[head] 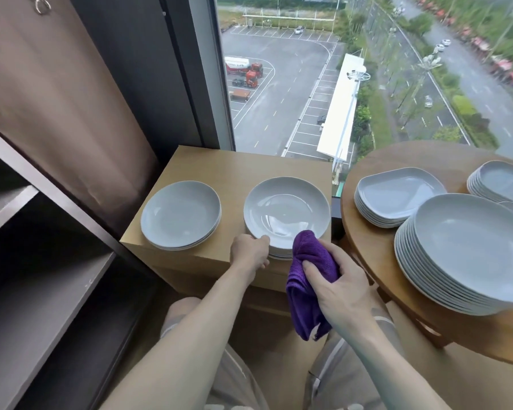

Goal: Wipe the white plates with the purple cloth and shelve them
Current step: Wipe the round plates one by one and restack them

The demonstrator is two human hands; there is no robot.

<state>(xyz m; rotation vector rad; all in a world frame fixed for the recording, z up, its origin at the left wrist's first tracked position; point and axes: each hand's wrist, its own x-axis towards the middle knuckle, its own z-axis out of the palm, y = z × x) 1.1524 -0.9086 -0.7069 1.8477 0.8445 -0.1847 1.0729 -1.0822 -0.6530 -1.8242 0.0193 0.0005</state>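
In the middle of the frame, a pile of white plates [286,213] sits on the small tabletop [234,164], and the left hand [249,251] is nearer, its fingers [262,240] curled onto the near rim of the top plate. Just to the right, the right hand [342,287] has its fingers squeezed around the bunched purple cloth [307,273], whose top touches that rim. The empty shelf [42,279] waits at the left.

No legible txt; red lettering on tanker trailer [237,64] too blurred.
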